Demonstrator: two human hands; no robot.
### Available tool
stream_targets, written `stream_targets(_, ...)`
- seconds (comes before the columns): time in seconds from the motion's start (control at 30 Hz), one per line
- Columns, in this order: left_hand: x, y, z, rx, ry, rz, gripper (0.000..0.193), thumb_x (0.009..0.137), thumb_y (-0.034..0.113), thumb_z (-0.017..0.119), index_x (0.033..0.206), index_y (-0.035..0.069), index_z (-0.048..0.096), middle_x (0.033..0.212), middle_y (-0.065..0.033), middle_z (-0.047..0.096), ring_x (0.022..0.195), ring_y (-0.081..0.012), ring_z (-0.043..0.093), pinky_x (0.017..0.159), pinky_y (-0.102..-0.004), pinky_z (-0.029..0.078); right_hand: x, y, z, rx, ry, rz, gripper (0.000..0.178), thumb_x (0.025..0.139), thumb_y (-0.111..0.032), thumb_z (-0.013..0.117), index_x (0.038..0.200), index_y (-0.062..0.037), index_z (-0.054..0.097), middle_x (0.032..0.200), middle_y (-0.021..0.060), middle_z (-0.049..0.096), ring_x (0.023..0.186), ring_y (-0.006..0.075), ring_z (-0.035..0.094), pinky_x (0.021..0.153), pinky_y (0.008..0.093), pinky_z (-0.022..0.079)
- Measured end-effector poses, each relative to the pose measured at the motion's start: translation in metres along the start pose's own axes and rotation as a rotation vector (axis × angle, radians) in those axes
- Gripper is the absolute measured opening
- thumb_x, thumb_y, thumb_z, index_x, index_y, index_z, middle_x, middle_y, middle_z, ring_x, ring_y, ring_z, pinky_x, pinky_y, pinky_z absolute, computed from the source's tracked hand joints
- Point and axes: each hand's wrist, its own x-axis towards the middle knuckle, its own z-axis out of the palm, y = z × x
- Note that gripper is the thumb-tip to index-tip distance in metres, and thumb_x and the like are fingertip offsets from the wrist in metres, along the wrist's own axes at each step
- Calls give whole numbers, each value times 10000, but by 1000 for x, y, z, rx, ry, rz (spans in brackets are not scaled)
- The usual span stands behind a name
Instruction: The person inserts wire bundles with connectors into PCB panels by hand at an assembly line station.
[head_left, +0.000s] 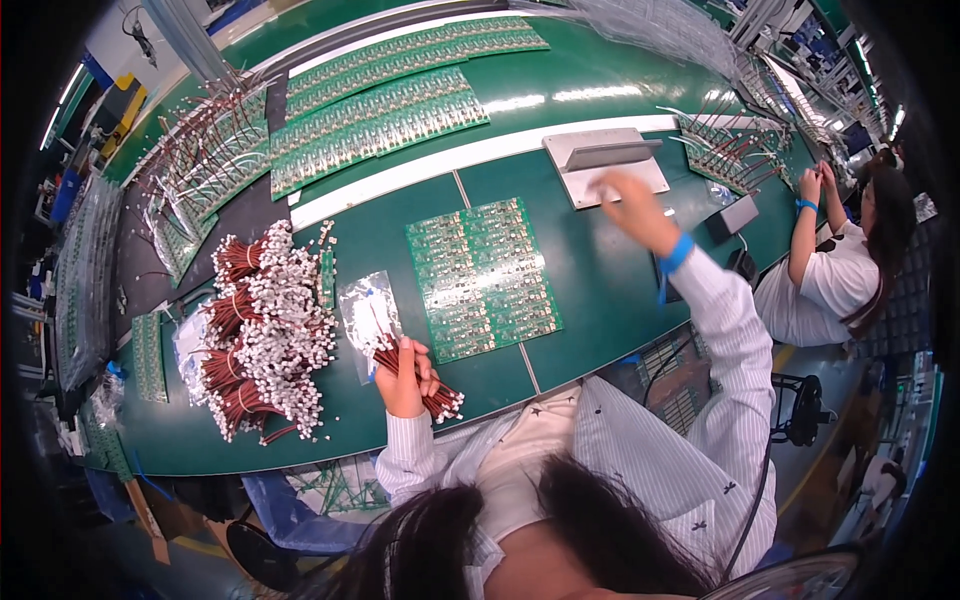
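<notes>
My left hand (408, 380) is closed around a bundle of red-brown wires (442, 404) with white connectors at their ends, close to the table's front edge. Beside it lies a clear plastic bag (366, 305). A green circuit board panel (485, 280) rests flat in front of me, between my two hands. To the right, my right hand (637, 212) is raised with its fingers curled together, by the near edge of a metal plate with an upright bar (600, 165). Anything between those fingers is hidden.
Tied wire bundles (265, 335) are heaped at the left. Rows of circuit boards (380, 120) lie at the back, and wired boards (725, 150) stand at the far right near a small grey box (733, 215). A co-worker (835, 250) sits at the right.
</notes>
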Motion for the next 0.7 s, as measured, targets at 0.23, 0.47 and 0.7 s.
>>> stream_targets(0.23, -11, 1, -4, 106, -33, -73, 263, 856, 203, 419, 984, -23, 457, 460, -7, 346, 321, -66, 281, 296, -216, 235, 37, 74, -2, -219, -120, -30, 209, 674, -53, 567, 866, -30, 490, 814, 125, 526, 823, 295, 468, 716, 368, 354)
stream_targets(0.47, -11, 16, -22, 409, -108, 178, 302, 870, 197, 377, 754, -43, 518, 434, -62, 467, 421, -130, 483, 465, -237, 393, 23, 37, 8, -108, -112, -171, 183, 653, -40, 564, 823, -46, 496, 746, 105, 518, 740, 290, 471, 666, 374, 364)
stream_targets(0.7, 10, 58, -12, 406, -52, 26, 195, 831, 190, 473, 759, 10, 458, 460, 6, 373, 346, -64, 347, 338, -209, 289, 6, -3, 19, -113, -133, -161, 186, 666, -18, 541, 843, -47, 493, 772, 80, 486, 743, 259, 440, 695, 348, 334)
